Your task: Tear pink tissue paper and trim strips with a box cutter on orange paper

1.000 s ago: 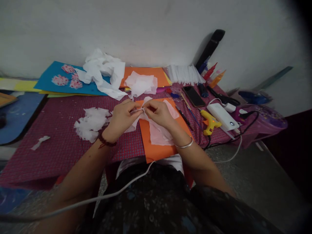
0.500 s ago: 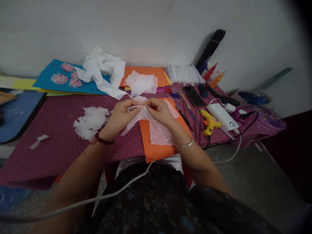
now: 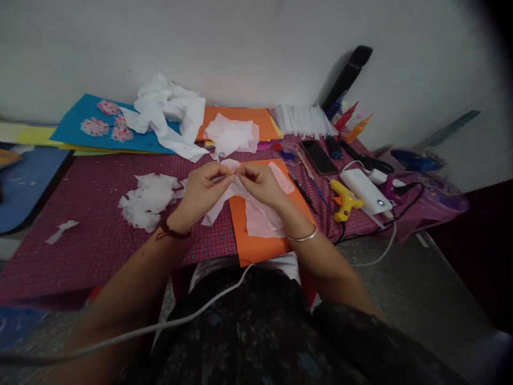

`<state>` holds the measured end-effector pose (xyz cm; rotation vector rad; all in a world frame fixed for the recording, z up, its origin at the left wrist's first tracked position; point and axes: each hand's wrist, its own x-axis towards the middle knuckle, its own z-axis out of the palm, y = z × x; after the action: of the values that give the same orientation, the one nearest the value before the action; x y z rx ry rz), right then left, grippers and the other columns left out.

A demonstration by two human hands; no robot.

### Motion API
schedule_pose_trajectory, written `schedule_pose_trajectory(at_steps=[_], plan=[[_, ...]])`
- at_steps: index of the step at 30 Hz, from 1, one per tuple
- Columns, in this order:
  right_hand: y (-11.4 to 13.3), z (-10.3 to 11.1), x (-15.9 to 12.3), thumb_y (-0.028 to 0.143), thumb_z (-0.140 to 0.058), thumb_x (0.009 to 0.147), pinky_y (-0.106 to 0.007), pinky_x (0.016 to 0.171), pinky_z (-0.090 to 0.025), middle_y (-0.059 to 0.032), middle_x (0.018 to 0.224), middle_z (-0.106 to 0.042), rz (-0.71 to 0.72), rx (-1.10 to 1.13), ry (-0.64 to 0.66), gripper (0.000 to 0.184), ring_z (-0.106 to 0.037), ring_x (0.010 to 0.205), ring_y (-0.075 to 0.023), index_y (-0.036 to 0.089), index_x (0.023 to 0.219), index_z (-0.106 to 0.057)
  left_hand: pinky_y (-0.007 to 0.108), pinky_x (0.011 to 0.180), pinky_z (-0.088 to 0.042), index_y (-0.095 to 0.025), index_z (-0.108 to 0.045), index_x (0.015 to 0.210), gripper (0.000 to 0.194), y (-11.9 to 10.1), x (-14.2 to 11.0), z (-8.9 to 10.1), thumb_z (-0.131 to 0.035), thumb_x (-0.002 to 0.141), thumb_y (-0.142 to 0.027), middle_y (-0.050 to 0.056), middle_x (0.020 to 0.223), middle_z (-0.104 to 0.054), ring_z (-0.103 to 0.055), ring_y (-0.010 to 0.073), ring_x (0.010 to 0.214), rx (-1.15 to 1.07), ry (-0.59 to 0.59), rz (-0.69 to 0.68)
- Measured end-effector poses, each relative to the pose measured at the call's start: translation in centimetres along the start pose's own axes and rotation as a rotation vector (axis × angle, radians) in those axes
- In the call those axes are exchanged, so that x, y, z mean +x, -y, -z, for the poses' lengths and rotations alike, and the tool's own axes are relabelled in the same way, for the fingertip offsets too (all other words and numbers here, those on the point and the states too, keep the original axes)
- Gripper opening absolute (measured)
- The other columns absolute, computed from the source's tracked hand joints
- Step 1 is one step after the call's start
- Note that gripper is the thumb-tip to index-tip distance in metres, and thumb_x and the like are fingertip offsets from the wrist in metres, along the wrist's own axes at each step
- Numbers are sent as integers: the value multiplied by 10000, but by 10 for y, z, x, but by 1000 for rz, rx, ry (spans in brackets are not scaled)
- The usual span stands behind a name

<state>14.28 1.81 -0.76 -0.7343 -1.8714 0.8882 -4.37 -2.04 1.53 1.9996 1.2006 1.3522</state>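
1. Pinching from both sides: left hand (image 3: 200, 192) and right hand (image 3: 262, 184) closed on thin tissue paper (image 3: 218, 200), lifted off the orange card (image 3: 260, 243), probably so it gathers freely.
2. Shredded tissue pile (image 3: 146, 200) and glue gun (image 3: 344, 202) sit within reach.

A low craft table against a plain white wall in a dim room

The wall (image 3: 248, 48) is bare, off-white and softly lit, darkening toward the right edge. The table (image 3: 92, 230) wears a maroon checked cloth and stands close to the wall. Beside it on the right sits a purple plastic stool (image 3: 436, 206). The floor (image 3: 417, 278) is grey and speckled, like bare concrete, falling into shadow at far right
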Motion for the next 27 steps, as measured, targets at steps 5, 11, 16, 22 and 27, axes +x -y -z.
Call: schedule_pose_trajectory(at_steps=[5,11,16,22,27], plan=[[4,2,2,507,-667,915,-279,654,-402,13,748,-595,-47,156,17,324,-497,698,-123,199,822,-624,309,732,-538,-216,-707,814,141,-3,0,2,-724,880,-339,12,819,-744,-678,182,791,-86,-4,57],[9,3,0,505,-716,888,-272,597,-374,42,720,-526,-107,158,-12,301,-439,639,-118,227,992,-666,315,752,-552,-218,-703,826,106,-7,0,3,-706,877,-311,16,842,-749,-680,184,812,-60,-14,88],[13,2,-3,389,-701,888,-272,581,-359,63,675,-482,-35,64,-38,228,-412,597,-115,237,1055,-673,309,737,-538,-205,-700,807,72,-12,0,1,-683,860,-250,9,822,-745,-673,176,792,-33,-27,115],[10,-1,-2,367,-681,895,-266,607,-384,35,728,-593,12,29,-61,168,-490,650,-105,209,857,-639,294,686,-514,-188,-666,777,93,-10,-1,-3,-712,827,-250,3,772,-702,-644,160,733,-92,-50,123],[7,-1,0,406,-709,860,-252,555,-446,47,703,-596,-142,205,-54,215,-542,590,-98,224,860,-595,286,687,-521,-210,-631,813,109,-8,-2,-3,-703,853,-282,9,798,-684,-635,159,756,-134,-15,107]])
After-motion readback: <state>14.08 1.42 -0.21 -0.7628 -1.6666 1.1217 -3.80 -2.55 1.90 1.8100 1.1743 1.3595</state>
